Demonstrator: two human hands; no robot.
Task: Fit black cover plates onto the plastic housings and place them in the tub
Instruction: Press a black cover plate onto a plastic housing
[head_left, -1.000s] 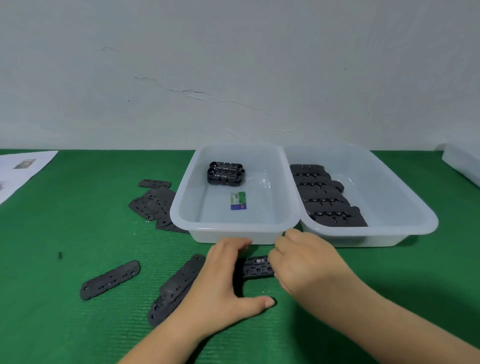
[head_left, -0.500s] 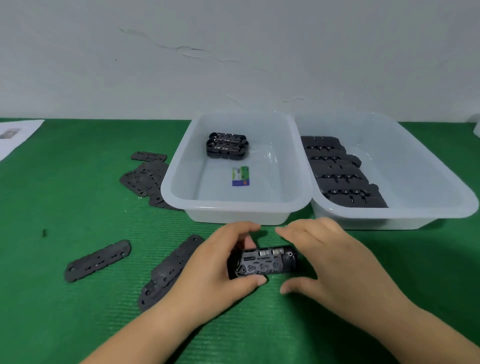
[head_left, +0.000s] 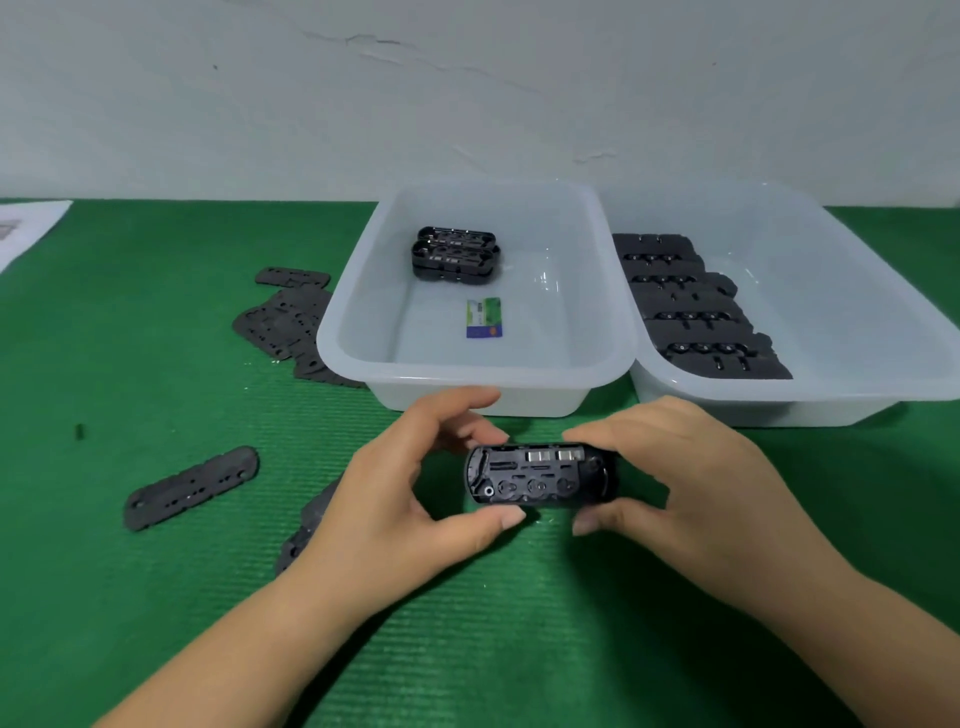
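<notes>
We are holding one black housing (head_left: 540, 475) between both hands, just above the green desk (head_left: 156, 597). Our left hand (head_left: 400, 499) is pinching its left end, thumb under the near edge and fingers curled over the far edge. Our right hand (head_left: 691, 483) is gripping the right end the same way, thumb below and fingers on top. The housing's open face is tilting toward us, showing ribs, round holes and small metal contacts; whether a cover plate is already seated on it we cannot tell from this angle.

Just beyond our hands the left tub (head_left: 467, 384) is sitting with its near wall close to our fingertips. Inside it, toward the far side, a short stack of housings (head_left: 456, 254) is lying, with a small green card (head_left: 484, 317) nearer to us. Beyond our right hand the right tub (head_left: 841, 395) is touching the left one and holding a row of black parts (head_left: 691, 312) along its left side.

Left of our left hand a single plate (head_left: 191, 488) is lying flat on the desk, well apart. More plates (head_left: 306, 525) are partly hiding behind our left wrist. Farther off, left of the left tub, a loose pile (head_left: 285, 322) of plates is spreading out, and paper (head_left: 26, 228) is showing at the far left edge.
</notes>
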